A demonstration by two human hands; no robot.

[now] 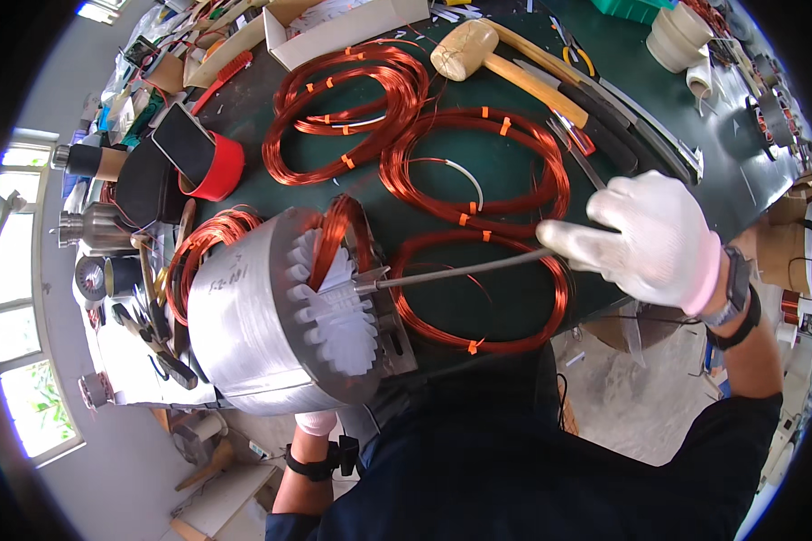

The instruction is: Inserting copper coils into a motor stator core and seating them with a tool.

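A large metal motor stator (253, 316) lies on its side on the table, its open end turned to the right. White slot liners (347, 338) stick out around its bore. A bundle of copper winding wire (334, 230) loops out at the upper edge of the bore. My right hand (645, 239), in a white glove, has its fingers closed at the end of a thin metal rod (478, 269). The rod's flat tip reaches the slot liners. Under the stator's near side is my left hand (316, 422); only its glove cuff shows, and its fingers are hidden.
Copper wire coils tied with orange tape (487, 338) lie right of the stator and beyond it. A wooden mallet (465, 50), a red-handled brush (226, 77) and a white box (334, 27) sit farther back. A red tape roll (216, 171) and pliers (167, 356) are at left.
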